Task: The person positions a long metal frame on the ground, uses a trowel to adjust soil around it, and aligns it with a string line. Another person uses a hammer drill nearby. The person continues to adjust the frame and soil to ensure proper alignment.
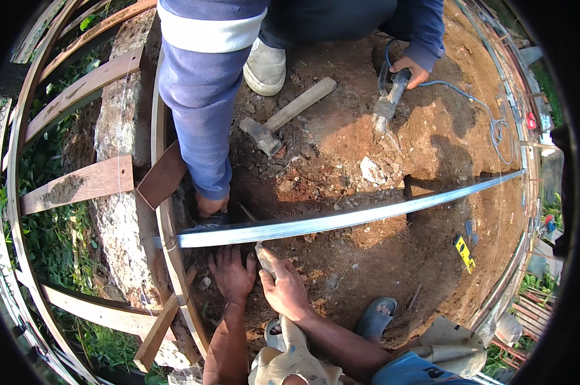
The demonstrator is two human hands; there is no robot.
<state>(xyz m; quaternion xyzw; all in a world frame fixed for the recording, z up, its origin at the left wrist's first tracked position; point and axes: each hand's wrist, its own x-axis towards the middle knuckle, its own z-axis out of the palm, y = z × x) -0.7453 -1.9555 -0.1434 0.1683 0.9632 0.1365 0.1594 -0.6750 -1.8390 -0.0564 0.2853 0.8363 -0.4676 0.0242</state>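
A long, shiny metal bar (pixel 341 220) spans the dirt from a wooden board at the left to the far right. Just below its left end, my left hand (pixel 231 276) lies with fingers spread on the soil, close to the bar. My right hand (pixel 285 290) is closed round a short, mud-coated grey-brown piece (pixel 264 258), whose tip reaches the bar's lower edge; its kind is unclear. Across the bar, a co-worker's hand (pixel 211 204) reaches down to a partly hidden dark thing beside the bar. The co-worker's other hand (pixel 410 72) grips a dusty corded power tool (pixel 389 106).
A sledgehammer (pixel 287 115) lies on the dirt near the co-worker's shoe (pixel 265 67). A small yellow spirit level (pixel 464 254) rests at the right. Wooden boards (pixel 78 185) and a rough concrete beam (pixel 120 128) line the left. A blue cord (pixel 469 96) trails rightward.
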